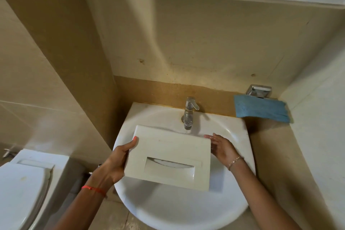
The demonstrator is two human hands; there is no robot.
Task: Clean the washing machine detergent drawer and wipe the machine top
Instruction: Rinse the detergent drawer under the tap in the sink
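Above sink (186, 216), left hand (115, 162) grips detergent drawer (168, 147) under tap (188, 114).

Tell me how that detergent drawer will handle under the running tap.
The detergent drawer looks like rigid plastic, likely stiff and light. Water from the tap wets it, so probably slippery. The left hand grips one edge; it may tilt.

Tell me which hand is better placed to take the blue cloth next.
Probably right. The right hand is open beside the detergent drawer and holds nothing, and the blue cloth lies to its right. The left hand grips the drawer's left edge over the sink.
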